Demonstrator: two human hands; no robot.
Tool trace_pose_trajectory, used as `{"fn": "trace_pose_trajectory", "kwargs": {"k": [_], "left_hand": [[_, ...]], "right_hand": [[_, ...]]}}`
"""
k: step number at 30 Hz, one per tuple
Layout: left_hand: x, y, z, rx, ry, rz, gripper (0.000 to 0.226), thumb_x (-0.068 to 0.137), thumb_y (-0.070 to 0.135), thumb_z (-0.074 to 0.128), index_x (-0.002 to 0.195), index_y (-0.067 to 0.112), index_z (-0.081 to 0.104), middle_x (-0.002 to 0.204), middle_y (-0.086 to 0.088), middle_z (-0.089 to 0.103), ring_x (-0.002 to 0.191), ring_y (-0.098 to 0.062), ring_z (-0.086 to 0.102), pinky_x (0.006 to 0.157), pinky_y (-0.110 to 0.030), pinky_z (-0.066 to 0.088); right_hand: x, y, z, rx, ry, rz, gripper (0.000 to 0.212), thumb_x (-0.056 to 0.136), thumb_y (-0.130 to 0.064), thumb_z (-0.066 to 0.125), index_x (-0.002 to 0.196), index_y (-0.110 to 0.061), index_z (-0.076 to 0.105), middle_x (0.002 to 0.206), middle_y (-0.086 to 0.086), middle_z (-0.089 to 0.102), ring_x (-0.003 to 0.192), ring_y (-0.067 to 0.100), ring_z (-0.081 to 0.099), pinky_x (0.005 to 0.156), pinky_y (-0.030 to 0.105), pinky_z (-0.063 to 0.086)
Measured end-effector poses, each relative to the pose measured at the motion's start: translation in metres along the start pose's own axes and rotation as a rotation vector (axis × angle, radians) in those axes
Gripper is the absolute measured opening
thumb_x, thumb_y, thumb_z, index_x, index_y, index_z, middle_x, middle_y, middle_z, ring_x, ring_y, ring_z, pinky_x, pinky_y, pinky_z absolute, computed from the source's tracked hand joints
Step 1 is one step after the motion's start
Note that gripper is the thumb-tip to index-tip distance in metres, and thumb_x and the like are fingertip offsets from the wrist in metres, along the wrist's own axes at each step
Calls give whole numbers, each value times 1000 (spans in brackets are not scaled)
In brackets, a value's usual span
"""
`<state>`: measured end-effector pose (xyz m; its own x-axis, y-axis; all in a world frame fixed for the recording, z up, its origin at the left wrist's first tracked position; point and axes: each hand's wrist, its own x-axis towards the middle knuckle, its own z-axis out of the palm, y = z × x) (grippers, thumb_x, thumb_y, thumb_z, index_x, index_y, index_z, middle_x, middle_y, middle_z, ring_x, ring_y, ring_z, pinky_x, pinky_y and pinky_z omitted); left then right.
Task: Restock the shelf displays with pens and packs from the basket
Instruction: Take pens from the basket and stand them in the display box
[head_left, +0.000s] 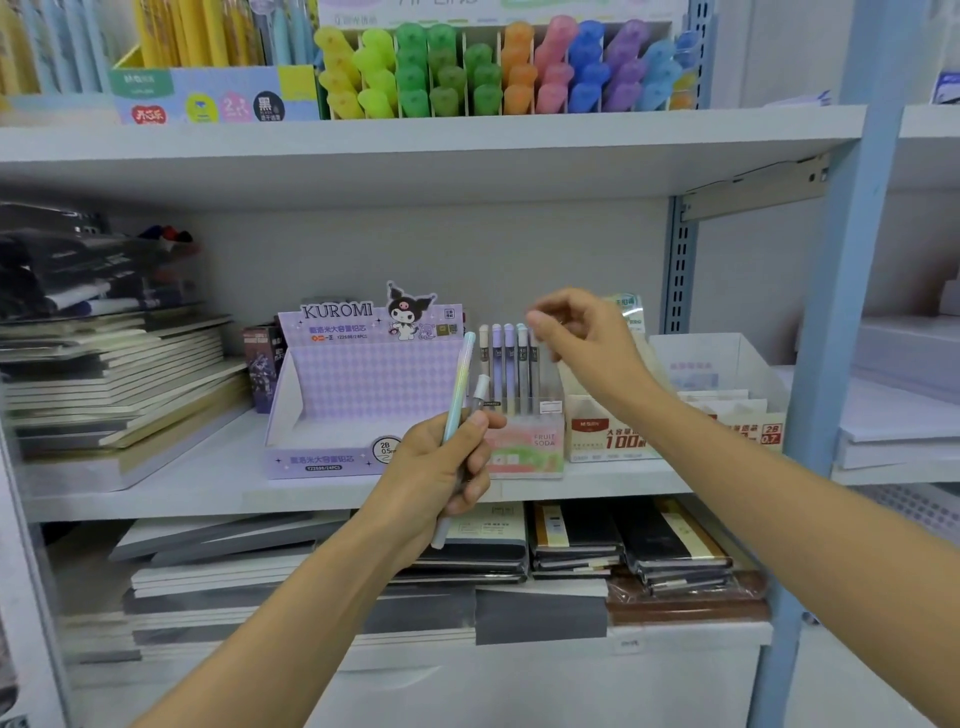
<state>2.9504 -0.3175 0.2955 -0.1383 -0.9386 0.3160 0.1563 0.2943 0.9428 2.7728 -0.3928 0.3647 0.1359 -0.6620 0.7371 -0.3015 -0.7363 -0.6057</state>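
Starting at the left, the empty-looking Kuromi box (363, 384) sits on the shelf (208, 488). Just right of it and nearer, the left hand (441, 467) grips two pens (457, 395), their long axes nearly upright. The Fruit Soda display (524, 447) lies just beyond them, slightly right. Over its row of standing pens (509, 364) hovers the right hand (587, 348), fingers curled. Whether they pinch a cap I cannot tell.

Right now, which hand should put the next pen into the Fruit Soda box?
Probably the right hand: it looks empty and hovers by the pen tops in the Fruit Soda box. The left hand is gripping the spare pens.
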Motion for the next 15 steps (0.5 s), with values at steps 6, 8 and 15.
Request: {"fn": "trace_pose_trajectory", "kwargs": {"k": [6,8,15], "left_hand": [[-2,4,6,18,-16,28,29,101,29,47,108,7,65,58,2,46,43,-12,44,36,-19,32],[-3,6,8,20,-32,27,31,100,31,47,110,8,65,60,1,50,43,-13,47,37,-20,35],[-3,9,-3,176,185,-9,30,104,32,42,108,12,63,52,1,56,35,-11,41,37,-20,37]], "right_hand": [[-27,-15,12,210,-374,190,18,86,-28,70,95,-13,74,72,-5,66,61,4,52,54,13,41],[-30,-16,12,252,-407,215,18,87,-25,69,96,-11,72,70,-5,64,62,4,51,54,13,39],[-10,-25,-16,389,-92,171,16,98,-15,53,105,-1,59,85,2,69,71,14,65,53,20,45]]}}
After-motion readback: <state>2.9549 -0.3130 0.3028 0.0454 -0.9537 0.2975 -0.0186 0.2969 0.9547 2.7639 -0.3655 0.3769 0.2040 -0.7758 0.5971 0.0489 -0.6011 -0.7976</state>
